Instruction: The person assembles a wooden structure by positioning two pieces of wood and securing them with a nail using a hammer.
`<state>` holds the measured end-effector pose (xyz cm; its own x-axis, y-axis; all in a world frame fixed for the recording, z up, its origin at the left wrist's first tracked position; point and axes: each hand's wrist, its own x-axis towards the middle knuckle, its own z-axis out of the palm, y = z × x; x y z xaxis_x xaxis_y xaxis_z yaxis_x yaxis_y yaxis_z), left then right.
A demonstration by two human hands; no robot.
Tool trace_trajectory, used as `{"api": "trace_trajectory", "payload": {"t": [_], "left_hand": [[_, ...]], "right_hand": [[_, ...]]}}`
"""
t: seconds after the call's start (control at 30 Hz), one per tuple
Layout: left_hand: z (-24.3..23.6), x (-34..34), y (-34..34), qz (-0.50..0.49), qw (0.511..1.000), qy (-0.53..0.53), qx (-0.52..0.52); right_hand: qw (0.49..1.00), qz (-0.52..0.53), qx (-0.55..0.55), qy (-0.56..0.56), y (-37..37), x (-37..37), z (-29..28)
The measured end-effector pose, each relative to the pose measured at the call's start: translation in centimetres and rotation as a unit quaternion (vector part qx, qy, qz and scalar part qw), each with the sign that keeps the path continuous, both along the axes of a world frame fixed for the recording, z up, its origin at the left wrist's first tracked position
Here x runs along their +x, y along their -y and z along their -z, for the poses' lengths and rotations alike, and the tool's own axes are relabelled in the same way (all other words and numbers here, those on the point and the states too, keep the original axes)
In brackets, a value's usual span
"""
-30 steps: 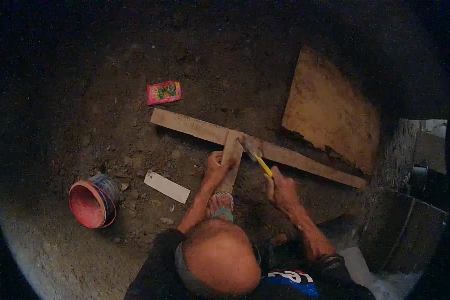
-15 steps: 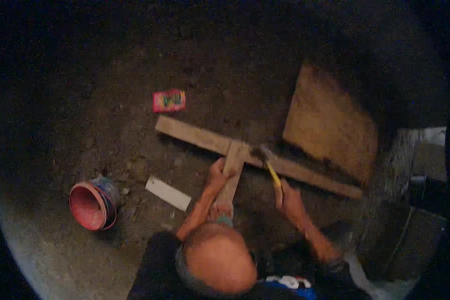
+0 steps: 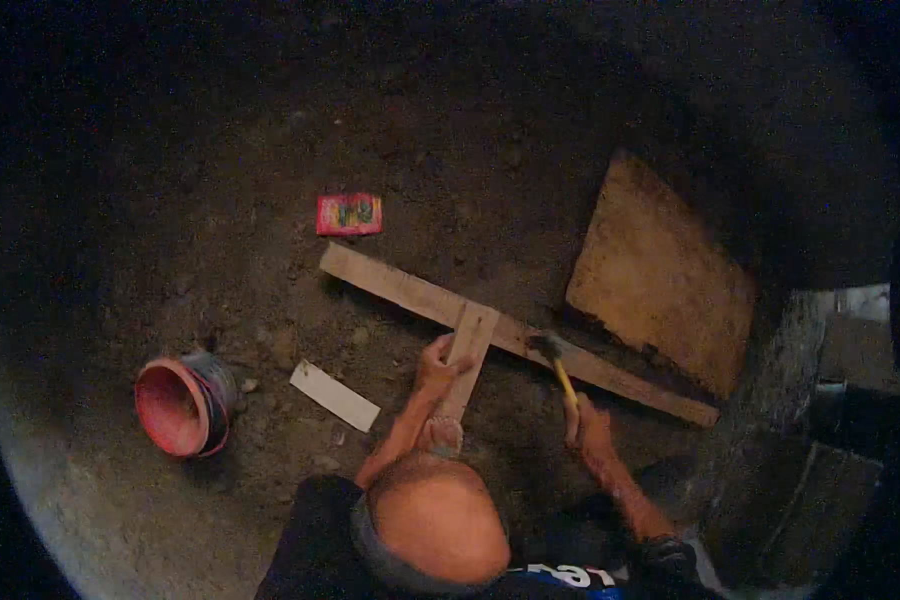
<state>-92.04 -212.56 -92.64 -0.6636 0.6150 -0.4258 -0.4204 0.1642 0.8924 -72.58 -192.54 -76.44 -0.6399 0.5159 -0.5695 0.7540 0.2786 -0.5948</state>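
A short wooden board (image 3: 467,385) meets a long wooden plank (image 3: 395,285) in a T, its far end lying over the plank. My left hand (image 3: 438,368) is closed around the short board's left edge, a little below the joint. In my right hand (image 3: 588,430) is a hammer (image 3: 563,378) with a yellow handle and dark head. The hammer's head is over the long plank, to the right of the joint; whether it touches the wood I cannot tell. What looks like a foot (image 3: 442,436) is at the board's near end.
A red-rimmed bucket (image 3: 185,405) lies tilted at left, near a pale flat strip (image 3: 335,396). Beyond the plank is a red packet (image 3: 349,214). A large brown panel (image 3: 660,280) lies at right on the dark ground, with grey blocks (image 3: 810,490) farther right.
The hammer has moved away from the joint, to the right and nearer me, with my right hand. My left hand keeps its hold on the short board. The whole view has shifted slightly.
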Motion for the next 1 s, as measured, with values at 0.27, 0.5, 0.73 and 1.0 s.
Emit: {"api": "trace_trajectory", "payload": {"t": [0.27,0.5,0.73,1.0], "left_hand": [[-1.6,-0.2,0.4,-0.009,1.0,-0.003,-0.013],[-0.2,-0.5,0.5,0.024,0.999,0.034,-0.006],[-0.7,-0.5,-1.0,0.017,1.0,-0.015,0.01],[0.9,-0.1,0.5,-0.006,0.998,0.008,0.059]], "right_hand": [[0.917,-0.104,0.254,-0.288,3.0,-5.2,-10.9],[0.931,-0.208,0.219,-0.203,3.7,-10.0,-13.2],[0.923,-0.274,0.247,-0.112,0.9,-7.0,-6.3],[0.976,-0.131,0.112,-0.137,1.4,-6.3,-12.4]]}}
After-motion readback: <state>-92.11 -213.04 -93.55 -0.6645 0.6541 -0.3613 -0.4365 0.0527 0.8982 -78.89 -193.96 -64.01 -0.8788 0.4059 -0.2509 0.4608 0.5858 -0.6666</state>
